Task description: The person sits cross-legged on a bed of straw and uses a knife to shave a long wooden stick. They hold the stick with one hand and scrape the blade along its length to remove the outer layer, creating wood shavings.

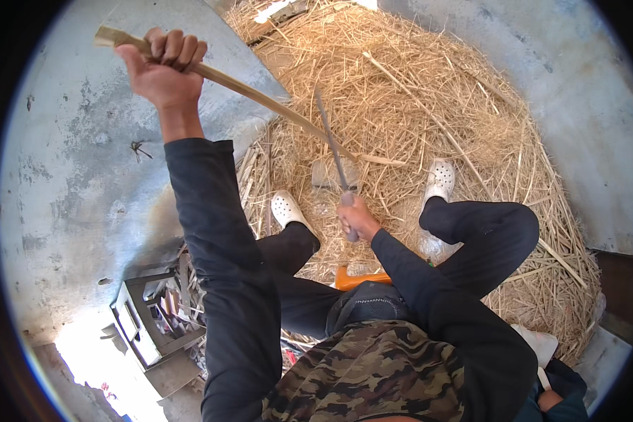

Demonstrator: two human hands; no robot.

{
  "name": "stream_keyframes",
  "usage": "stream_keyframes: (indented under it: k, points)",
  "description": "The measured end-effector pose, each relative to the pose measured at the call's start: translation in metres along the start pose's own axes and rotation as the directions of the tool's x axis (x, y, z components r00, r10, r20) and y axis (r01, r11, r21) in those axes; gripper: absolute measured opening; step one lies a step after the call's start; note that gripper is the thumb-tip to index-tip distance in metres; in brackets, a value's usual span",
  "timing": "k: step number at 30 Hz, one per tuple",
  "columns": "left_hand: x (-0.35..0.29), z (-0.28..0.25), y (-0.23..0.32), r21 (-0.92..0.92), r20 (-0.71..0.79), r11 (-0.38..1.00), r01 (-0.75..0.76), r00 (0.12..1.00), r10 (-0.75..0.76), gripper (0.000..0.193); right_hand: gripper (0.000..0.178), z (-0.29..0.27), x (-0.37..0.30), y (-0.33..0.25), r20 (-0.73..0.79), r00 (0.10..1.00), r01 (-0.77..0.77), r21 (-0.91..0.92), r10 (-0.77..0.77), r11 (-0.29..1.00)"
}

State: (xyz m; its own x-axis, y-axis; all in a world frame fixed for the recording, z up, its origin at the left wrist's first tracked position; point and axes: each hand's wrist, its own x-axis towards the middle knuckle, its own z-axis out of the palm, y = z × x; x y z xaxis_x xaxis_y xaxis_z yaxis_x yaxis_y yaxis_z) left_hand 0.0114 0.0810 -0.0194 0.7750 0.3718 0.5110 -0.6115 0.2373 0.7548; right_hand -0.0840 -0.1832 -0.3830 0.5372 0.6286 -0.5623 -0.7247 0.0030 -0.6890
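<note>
- Left hand (165, 74): raised at the upper left, its fingers clenched around a pale, flat strip (260, 100). The short end of the strip juts out just past the thumb; the long part slopes down from these fingers toward the right hand.
- Right hand (359, 216): low and near the middle, its fingers closed around the handle of a long, narrow knife (341, 169). The blade points up and slightly left from those fingers.
- Crossing: the strip and the blade overlap above the right fingers — whether they touch cannot be told from this angle.
- Block (323, 174): grey and flat-topped, just above and left of the right fingers, partly behind the blade.
- Orange object (359, 278): below the right fingers, near the lap; its full shape is hidden.
- Clogs: two pale, perforated ones, the first (286, 209) left of the right fingers, the second (439, 179) to their right and a little higher.
- Straw-like litter (401, 91): spread over the ground above and around the right fingers, with a longer loose strip (429, 112) lying up and to their right.
- Wall (56, 183): grey-blue and patchy, beneath and left of the left fingers in the view.
</note>
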Motion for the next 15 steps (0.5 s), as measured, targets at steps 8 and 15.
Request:
stream_keyframes:
  k: [8, 15]
  points:
    - [-0.016, -0.029, 0.013, -0.171, 0.217, 0.984, 0.049, 0.976, -0.011, 0.064, 0.028, 0.083, 0.015, -0.052, 0.024, 0.888, 0.442, -0.318, -0.459, 0.839]
    - [-0.044, -0.043, 0.029, 0.202, -0.193, 0.971, -0.124, 0.967, 0.164, 0.067, 0.014, 0.11, -0.007, -0.041, 0.019, 1.0, 0.022, -0.221, -0.018, 0.975]
